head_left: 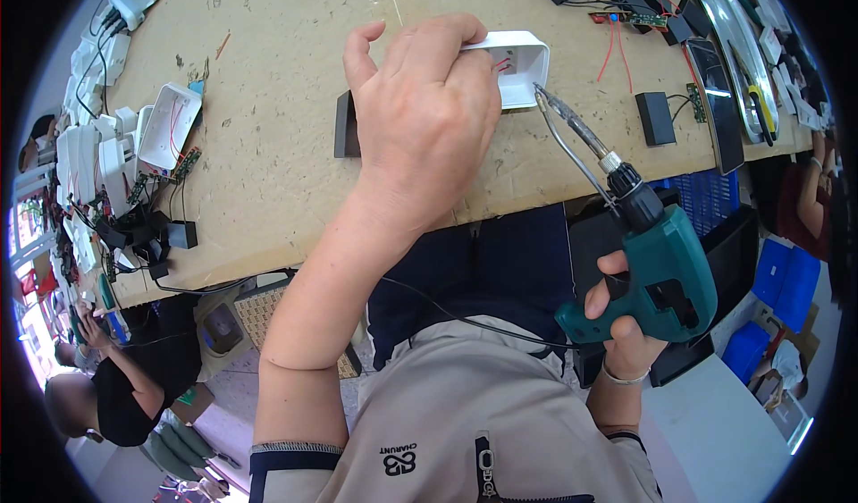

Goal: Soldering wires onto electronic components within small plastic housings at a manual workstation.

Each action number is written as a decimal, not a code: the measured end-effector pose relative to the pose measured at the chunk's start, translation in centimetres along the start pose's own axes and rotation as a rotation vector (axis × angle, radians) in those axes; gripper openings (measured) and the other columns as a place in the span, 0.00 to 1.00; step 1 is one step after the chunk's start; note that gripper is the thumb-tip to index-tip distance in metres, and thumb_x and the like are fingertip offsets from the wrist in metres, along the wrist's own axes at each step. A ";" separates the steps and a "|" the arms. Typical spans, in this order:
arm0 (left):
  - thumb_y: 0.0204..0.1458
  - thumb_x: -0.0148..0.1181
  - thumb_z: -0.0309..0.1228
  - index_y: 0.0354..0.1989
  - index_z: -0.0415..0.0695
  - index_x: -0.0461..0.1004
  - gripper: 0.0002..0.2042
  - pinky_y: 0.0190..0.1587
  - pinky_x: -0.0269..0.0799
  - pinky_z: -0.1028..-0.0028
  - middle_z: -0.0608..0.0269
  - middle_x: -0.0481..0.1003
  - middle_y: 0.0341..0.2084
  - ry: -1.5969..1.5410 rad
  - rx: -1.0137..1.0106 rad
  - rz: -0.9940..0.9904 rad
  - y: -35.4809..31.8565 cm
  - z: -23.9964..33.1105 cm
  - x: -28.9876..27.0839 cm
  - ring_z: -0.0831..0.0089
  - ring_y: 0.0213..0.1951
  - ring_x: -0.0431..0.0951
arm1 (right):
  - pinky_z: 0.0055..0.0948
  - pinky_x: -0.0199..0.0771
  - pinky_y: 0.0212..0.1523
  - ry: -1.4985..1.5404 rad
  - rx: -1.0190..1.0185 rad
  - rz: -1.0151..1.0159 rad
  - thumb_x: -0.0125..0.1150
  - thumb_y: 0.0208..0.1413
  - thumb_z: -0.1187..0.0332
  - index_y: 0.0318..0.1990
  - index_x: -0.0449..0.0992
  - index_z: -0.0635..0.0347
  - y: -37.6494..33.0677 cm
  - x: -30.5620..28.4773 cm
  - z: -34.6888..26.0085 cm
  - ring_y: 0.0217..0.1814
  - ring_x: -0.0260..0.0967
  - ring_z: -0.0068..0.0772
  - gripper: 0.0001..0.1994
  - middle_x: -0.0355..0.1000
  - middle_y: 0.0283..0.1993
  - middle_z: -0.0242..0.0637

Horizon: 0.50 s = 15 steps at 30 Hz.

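The left hand's (pixel 424 114) fingers are clamped on the left end of a white case (pixel 529 94), the outer finger lifted apart from the rest. The right hand's (pixel 630 347) fingers are wrapped round the grip of a green soldering gun (pixel 675 266).

The case is a shallow, smooth box with rounded corners, its hollow side showing; short red wires (pixel 504 62) lie inside, partly covered by the fingers. It is over the bench (pixel 286 146), on the far side of the left wrist; whether it rests there, I cannot tell. The gun's tip (pixel 539 92) is at its right rim; contact is unclear.

A black block (pixel 344 126) sits just left of the hand. The bench's near edge passes under the left forearm, and the gun's body hangs beyond it. Bare bench stretches left to another white case (pixel 170 128), and right to a second block (pixel 656 119) and a phone (pixel 715 101).
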State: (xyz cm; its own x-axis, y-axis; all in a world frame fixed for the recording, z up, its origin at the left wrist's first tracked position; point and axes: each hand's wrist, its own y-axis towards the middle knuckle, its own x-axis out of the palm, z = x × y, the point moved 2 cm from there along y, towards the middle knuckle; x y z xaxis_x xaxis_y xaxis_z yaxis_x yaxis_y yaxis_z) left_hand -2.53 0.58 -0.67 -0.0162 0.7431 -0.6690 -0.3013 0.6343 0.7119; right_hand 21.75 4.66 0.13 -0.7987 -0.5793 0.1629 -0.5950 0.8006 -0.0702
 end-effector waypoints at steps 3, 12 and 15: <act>0.39 0.59 0.23 0.24 0.41 0.75 0.02 0.47 0.58 0.66 0.66 0.72 0.33 0.012 -0.025 -0.034 0.0 -0.1 0.1 0.72 0.35 0.72 | 0.22 0.72 0.23 -0.020 0.014 0.012 0.69 0.42 0.58 0.54 0.57 0.74 0.2 0.2 0.1 0.26 0.70 0.27 0.38 0.67 0.44 0.54; 0.36 0.55 0.21 0.17 0.39 0.68 0.03 0.42 0.58 0.63 0.63 0.68 0.30 -0.087 0.010 0.078 0.0 -0.2 1.2 0.69 0.32 0.68 | 0.20 0.69 0.21 0.089 0.045 -0.080 0.64 0.48 0.58 0.56 0.55 0.71 0.9 -0.3 0.5 0.24 0.67 0.26 0.35 0.65 0.46 0.55; 0.35 0.55 0.21 0.17 0.39 0.68 0.02 0.41 0.58 0.65 0.63 0.68 0.30 -0.083 0.009 0.069 -0.1 -0.2 1.3 0.68 0.33 0.68 | 0.21 0.67 0.19 0.255 0.074 -0.112 0.61 0.51 0.59 0.57 0.54 0.69 1.0 -0.6 1.1 0.24 0.66 0.25 0.33 0.64 0.47 0.54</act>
State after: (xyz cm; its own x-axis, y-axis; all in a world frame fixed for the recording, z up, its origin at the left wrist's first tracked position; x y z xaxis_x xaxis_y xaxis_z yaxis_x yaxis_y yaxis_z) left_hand -2.76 1.42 -1.60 0.0430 0.7997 -0.5988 -0.2933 0.5831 0.7576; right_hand 21.47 5.65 -1.15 -0.6851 -0.5984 0.4154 -0.6904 0.7153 -0.1081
